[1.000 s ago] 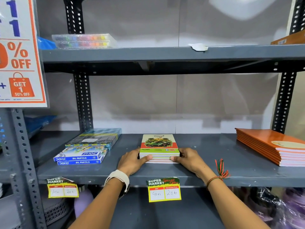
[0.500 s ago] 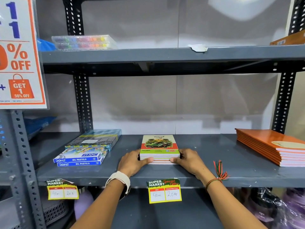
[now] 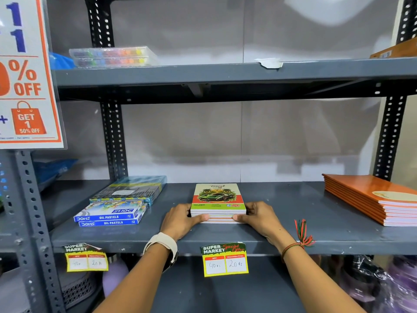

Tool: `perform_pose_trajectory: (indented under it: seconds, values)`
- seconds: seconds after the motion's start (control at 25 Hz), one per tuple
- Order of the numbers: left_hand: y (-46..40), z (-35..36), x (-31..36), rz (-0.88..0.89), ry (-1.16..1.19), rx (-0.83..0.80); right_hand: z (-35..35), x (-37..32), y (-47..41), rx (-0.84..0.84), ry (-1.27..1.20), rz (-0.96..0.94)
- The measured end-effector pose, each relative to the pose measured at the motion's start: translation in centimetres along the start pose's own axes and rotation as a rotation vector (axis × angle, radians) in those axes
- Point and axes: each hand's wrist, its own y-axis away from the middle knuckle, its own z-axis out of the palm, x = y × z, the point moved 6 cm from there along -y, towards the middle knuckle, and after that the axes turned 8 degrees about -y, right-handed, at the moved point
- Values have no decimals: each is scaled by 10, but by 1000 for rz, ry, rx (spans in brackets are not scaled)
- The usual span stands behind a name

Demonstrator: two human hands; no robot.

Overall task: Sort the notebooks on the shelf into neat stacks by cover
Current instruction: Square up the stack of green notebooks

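A small stack of notebooks with a green car cover lies in the middle of the grey metal shelf. My left hand presses against the stack's left front corner, thumb along the front edge. My right hand presses the right front corner the same way. Both hands clasp the stack from the sides. A second stack of orange-covered notebooks lies at the shelf's right end, apart from my hands.
Blue oil pastel boxes and a dark flat box sit left of the car stack. Price tags hang from the shelf's front edge. An upper shelf carries a clear crayon case. A sale poster hangs at left.
The hands and the car-cover stack stay nearly where they were; both thumbs have shifted slightly along the stack's front edge.
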Motion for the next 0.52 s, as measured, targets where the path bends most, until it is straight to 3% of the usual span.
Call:
perform_pose_trajectory:
  seconds: [0.28,0.44,0.52]
  values:
    - [-2,5,-2,-68,152,-88,-1,-5,3,-95,-194,157]
    - [-5,1,20,-157,337,-141,1,-19,0,-124,-610,332]
    - [-13,0,30,-238,487,-142,9,-26,-5,-123,-702,382]
